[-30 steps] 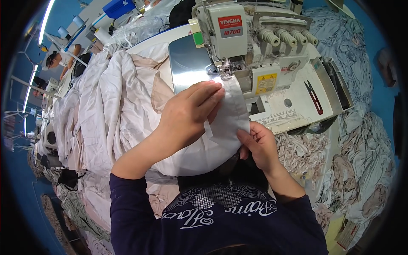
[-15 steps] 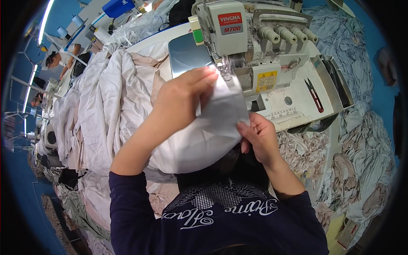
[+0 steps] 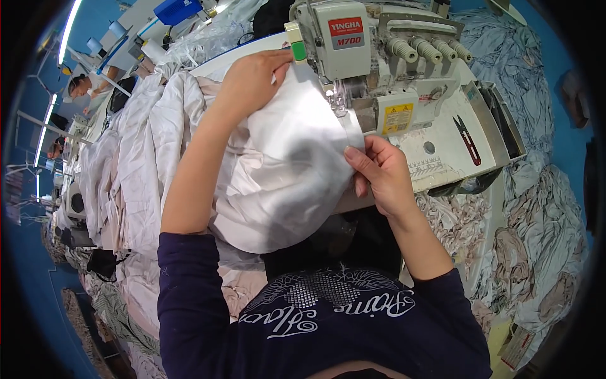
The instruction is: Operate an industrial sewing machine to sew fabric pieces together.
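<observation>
A white piece of fabric lies across the bed of a white overlock sewing machine and hangs in folds toward my lap. Its edge runs under the presser foot, lit by a bright lamp. My left hand lies on the far side of the cloth, fingers stretched out toward the machine's green button. Between thumb and fingers, my right hand pinches the cloth's right edge, just nearer to me than the presser foot.
Thread snips with dark red handles lie on the machine table's right side. White garments are heaped at the left. Pale cut scraps fill a space below the table, and grey cloth is piled at the right. A person sits far left.
My left hand has moved away from the presser foot, far and to the left. The right hand has risen slightly toward the foot with the fabric edge. The cloth has fed farther in.
</observation>
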A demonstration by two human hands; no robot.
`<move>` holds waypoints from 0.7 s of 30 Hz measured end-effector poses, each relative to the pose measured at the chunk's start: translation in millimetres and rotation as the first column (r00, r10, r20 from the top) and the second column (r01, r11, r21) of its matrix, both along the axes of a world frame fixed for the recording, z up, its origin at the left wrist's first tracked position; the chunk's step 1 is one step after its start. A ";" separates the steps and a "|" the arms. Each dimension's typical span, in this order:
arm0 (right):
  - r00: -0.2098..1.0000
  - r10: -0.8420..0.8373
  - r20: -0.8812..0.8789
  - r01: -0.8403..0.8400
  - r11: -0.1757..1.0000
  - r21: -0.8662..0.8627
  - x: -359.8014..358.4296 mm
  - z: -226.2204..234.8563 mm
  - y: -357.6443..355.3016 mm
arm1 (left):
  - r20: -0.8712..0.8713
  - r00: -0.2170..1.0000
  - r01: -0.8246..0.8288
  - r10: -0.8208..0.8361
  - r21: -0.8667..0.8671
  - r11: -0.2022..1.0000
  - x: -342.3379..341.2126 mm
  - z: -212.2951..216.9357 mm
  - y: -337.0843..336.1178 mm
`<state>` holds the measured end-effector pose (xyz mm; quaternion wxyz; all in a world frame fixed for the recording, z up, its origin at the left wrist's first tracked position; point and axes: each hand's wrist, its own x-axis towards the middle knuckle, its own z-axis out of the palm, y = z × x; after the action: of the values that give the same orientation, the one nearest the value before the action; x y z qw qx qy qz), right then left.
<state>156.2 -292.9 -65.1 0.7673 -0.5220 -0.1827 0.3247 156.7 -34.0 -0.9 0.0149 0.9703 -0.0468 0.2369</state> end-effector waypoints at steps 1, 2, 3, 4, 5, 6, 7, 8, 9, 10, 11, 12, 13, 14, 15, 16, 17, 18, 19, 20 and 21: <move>1.000 -0.002 -0.004 0.002 1.000 0.006 -0.5 1.0 0.5 | 0.002 1.000 -0.002 0.002 0.000 1.000 4.2 -1.9 7.4; 1.000 0.001 -0.002 -0.001 1.000 0.006 -0.5 1.2 0.3 | 0.005 1.000 -0.015 0.015 0.031 0.999 8.7 -5.4 15.3; 1.000 0.011 -0.019 -0.011 1.000 0.016 0.6 0.6 -0.9 | 0.008 1.000 -0.027 0.026 0.061 0.998 11.8 -5.7 17.6; 0.999 0.023 -0.035 -0.022 0.999 0.027 1.3 0.8 -1.5 | 0.011 1.000 -0.029 0.028 0.059 0.998 13.5 -6.6 19.5; 0.999 0.026 -0.032 -0.026 0.999 0.025 1.7 2.1 -1.2 | 0.020 0.997 -0.077 0.075 0.076 0.994 14.4 -7.7 21.0; 0.999 0.025 -0.031 -0.024 0.999 0.040 1.7 4.1 -1.1 | 0.031 0.992 -0.123 0.121 0.089 0.988 14.8 -8.1 20.9; 0.999 0.026 -0.029 -0.024 0.998 0.056 1.1 5.9 -1.1 | 0.036 0.991 -0.128 0.125 0.085 0.988 15.4 -8.2 20.7; 0.999 0.033 -0.023 -0.032 0.998 0.051 1.0 4.8 -1.9 | 0.054 0.986 -0.159 0.156 0.077 0.984 15.2 -8.4 20.3; 0.998 0.027 -0.055 -0.024 0.998 0.059 2.0 1.6 -2.0 | 0.074 0.979 -0.198 0.192 0.070 0.978 12.1 -8.6 20.8; 0.996 0.026 -0.086 -0.020 0.998 0.065 1.5 0.9 -1.2 | 0.082 0.974 -0.215 0.210 0.065 0.974 6.5 -10.0 21.1; 0.996 0.047 -0.076 -0.042 0.997 0.061 -0.9 3.0 0.6 | 0.215 0.966 -0.162 0.146 0.057 0.985 -0.9 -11.9 21.5; 0.996 0.021 -0.090 -0.015 0.998 0.069 -3.7 4.8 0.9 | 0.344 0.936 -0.105 0.080 0.054 0.993 -8.9 -11.0 17.5; 0.995 -0.001 -0.104 0.009 0.997 0.076 -7.0 6.4 1.7 | 0.351 0.931 -0.128 0.105 0.043 0.991 -19.4 -9.8 15.1; 0.995 0.024 -0.095 -0.018 0.998 0.064 -9.8 5.9 2.6 | 0.410 0.909 -0.092 0.068 0.039 0.995 -33.6 -9.0 13.6; 0.998 -0.010 -0.069 0.015 0.998 0.064 -11.8 3.4 1.7 | 0.467 0.883 -0.058 0.034 0.036 0.998 -51.3 -5.7 6.8; 0.998 -0.044 -0.042 0.047 0.997 0.067 -14.2 2.9 1.5 | 0.474 0.878 -0.086 0.066 0.020 0.996 -74.1 -1.3 -2.9; 0.999 -0.013 -0.037 0.015 0.998 0.053 -24.6 2.9 4.0 | 0.389 0.915 -0.050 0.109 -0.158 0.986 -102.7 2.0 -15.4; 0.973 -0.202 0.112 0.198 0.979 0.046 -43.9 0.8 7.5 | 0.298 0.944 -0.033 0.140 -0.335 0.941 -134.0 -1.2 -26.3; 0.885 -0.386 0.261 0.381 0.922 0.071 -61.2 -1.8 4.1 | 0.044 0.982 -0.132 0.184 -0.537 0.833 -165.2 -7.7 -34.5; 0.825 -0.379 0.420 0.345 0.925 0.157 -67.7 -32.2 -7.4 | -0.209 0.966 -0.256 0.153 -0.682 0.685 -195.4 -13.2 -44.6; 0.819 -0.294 0.493 0.219 0.954 0.205 -76.6 -64.8 -19.7 | -0.292 0.955 -0.258 -0.052 -0.905 0.337 -222.1 -25.5 -57.4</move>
<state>79.6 -312.6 -129.9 0.7607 -0.5549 -0.3326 0.0520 -65.4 -91.4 -26.4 0.5582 0.8091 0.1619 0.0870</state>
